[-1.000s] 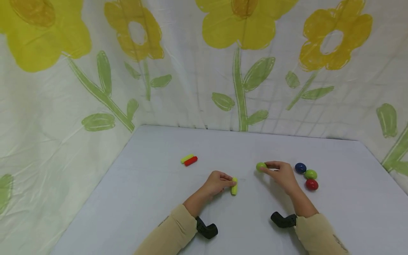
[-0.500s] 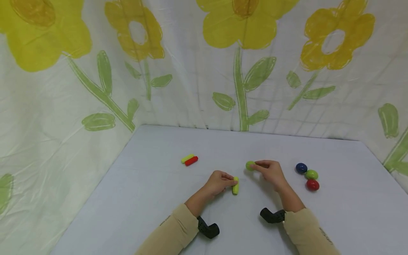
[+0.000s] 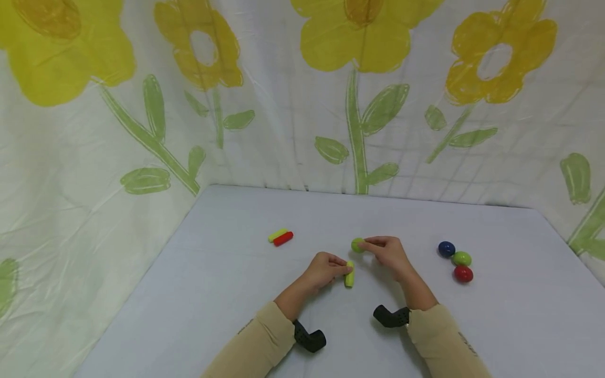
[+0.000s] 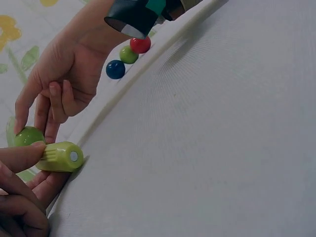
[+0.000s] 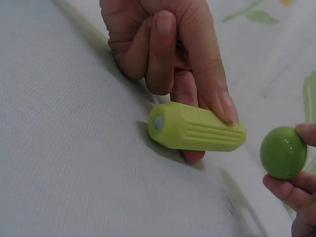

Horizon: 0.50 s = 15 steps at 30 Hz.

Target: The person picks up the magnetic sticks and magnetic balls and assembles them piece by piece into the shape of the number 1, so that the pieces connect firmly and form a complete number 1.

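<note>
In the head view my left hand (image 3: pixel 323 272) pinches a yellow-green rod (image 3: pixel 349 280) between thumb and fingers, low over the table. The right wrist view shows the rod's ribbed side and a small round metallic disc (image 5: pixel 158 122) in its end. My right hand (image 3: pixel 390 253) pinches a green ball (image 3: pixel 357 245), just beyond the rod's far end. A visible gap separates ball and rod in the right wrist view, where the ball (image 5: pixel 282 153) sits between thumb and fingertips. In the left wrist view the rod (image 4: pixel 61 157) partly overlaps the ball (image 4: pixel 29 136).
On the white table (image 3: pixel 227 310), a yellow-green rod (image 3: pixel 277 234) and a red rod (image 3: pixel 283 239) lie side by side at back left. A blue ball (image 3: pixel 446 249), another green ball (image 3: pixel 461 259) and a red ball (image 3: pixel 463 273) cluster at right. A flowered curtain (image 3: pixel 283 121) hangs behind.
My right hand has carried the green ball leftward, closer to the rod's far end. The left hand and its rod have stayed almost still.
</note>
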Each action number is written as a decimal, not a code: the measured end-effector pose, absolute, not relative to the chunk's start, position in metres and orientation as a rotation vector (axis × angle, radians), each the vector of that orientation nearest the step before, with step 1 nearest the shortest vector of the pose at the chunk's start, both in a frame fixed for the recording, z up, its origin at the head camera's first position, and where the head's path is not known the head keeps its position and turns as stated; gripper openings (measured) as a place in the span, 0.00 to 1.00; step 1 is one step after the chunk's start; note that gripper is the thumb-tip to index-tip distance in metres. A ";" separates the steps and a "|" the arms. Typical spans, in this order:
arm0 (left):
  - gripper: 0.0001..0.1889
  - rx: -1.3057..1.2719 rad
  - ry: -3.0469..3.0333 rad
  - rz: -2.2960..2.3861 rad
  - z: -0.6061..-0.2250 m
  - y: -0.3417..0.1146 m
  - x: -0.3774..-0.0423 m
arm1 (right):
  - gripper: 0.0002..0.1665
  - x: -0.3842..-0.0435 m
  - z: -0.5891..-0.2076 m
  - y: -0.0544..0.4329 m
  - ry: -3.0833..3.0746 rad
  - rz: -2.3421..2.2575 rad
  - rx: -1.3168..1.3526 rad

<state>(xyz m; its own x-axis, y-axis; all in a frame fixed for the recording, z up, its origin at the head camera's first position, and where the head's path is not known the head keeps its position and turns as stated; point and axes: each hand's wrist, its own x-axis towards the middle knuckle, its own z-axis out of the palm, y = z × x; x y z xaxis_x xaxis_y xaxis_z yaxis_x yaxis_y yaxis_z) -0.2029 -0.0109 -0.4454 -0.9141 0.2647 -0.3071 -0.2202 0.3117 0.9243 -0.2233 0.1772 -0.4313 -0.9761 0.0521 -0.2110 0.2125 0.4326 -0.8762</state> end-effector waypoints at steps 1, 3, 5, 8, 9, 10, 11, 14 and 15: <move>0.11 0.037 2.179 1.632 -0.445 -0.011 -0.203 | 0.33 -0.224 -0.432 0.176 2.520 -1.585 0.231; 0.11 0.037 2.169 1.639 -0.445 -0.011 -0.204 | 0.31 -0.224 -0.432 0.173 2.512 -1.587 0.223; 0.11 0.044 2.158 1.644 -0.444 -0.012 -0.204 | 0.30 -0.224 -0.433 0.171 2.506 -1.590 0.214; 0.11 0.073 2.146 1.654 -0.441 -0.013 -0.203 | 0.29 -0.223 -0.435 0.168 2.496 -1.593 0.198; 0.11 0.074 2.143 1.656 -0.441 -0.013 -0.202 | 0.29 -0.223 -0.435 0.168 2.490 -1.597 0.196; 0.11 0.084 2.150 1.654 -0.441 -0.013 -0.202 | 0.28 -0.223 -0.435 0.167 2.486 -1.600 0.193; 0.11 0.079 2.150 1.655 -0.441 -0.013 -0.203 | 0.28 -0.222 -0.435 0.167 2.483 -1.600 0.192; 0.12 0.049 2.149 1.655 -0.444 -0.011 -0.205 | 0.28 -0.221 -0.435 0.166 2.479 -1.601 0.195; 0.12 0.044 2.155 1.652 -0.445 -0.011 -0.206 | 0.28 -0.221 -0.435 0.166 2.479 -1.600 0.195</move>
<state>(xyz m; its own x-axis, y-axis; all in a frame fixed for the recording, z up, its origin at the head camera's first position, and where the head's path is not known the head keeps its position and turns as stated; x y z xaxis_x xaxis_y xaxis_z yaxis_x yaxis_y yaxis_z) -0.2059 -0.0107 -0.4451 -0.9101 0.2762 -0.3091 -0.2267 0.2927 0.9290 -0.2210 0.1656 -0.4351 -0.9744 0.0104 -0.2246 0.2090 0.4107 -0.8875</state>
